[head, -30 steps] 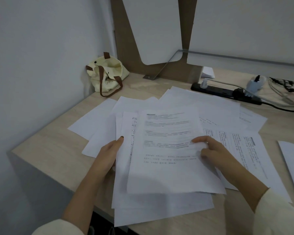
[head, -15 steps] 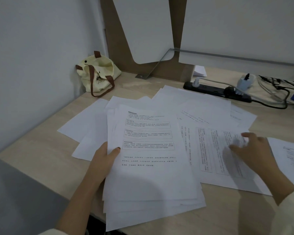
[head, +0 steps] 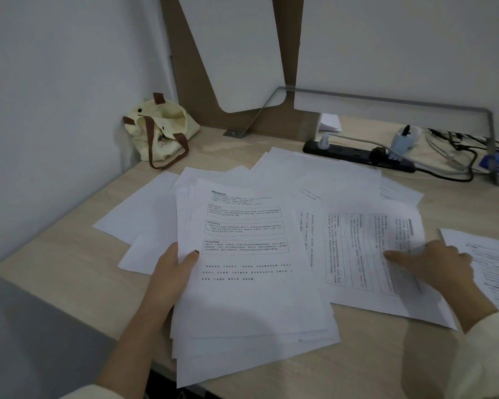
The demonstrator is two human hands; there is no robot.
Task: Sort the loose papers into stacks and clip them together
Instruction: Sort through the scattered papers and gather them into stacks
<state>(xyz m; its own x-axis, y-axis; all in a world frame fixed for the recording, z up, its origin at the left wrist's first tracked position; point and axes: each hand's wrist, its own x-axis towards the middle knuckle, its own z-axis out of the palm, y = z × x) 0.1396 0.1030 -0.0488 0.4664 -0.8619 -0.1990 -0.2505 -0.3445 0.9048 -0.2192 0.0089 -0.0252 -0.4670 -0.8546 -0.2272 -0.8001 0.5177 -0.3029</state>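
Observation:
White printed sheets lie scattered over the light wooden desk [head: 69, 272]. My left hand [head: 173, 272] grips the left edge of a loose stack of papers [head: 251, 298] near the front, thumb on the top printed page. My right hand [head: 432, 263] rests on a sideways printed sheet [head: 355, 254] to the right, index finger stretched out and pressing on it, other fingers curled. More blank and printed sheets [head: 323, 180] fan out behind. Another printed page [head: 490, 260] lies at the right edge. No clip is visible.
A cream tote bag with brown straps [head: 162, 131] sits in the back left corner by the wall. A black power strip [head: 357, 155] with plugs and tangled cables [head: 450, 151] runs along the back right. A metal bracket frame [head: 386, 96] stands behind.
My right hand left the stack and moved right onto the sideways sheet, then slid a little along it. The left hand keeps its hold on the stack, which now lies lower on the desk.

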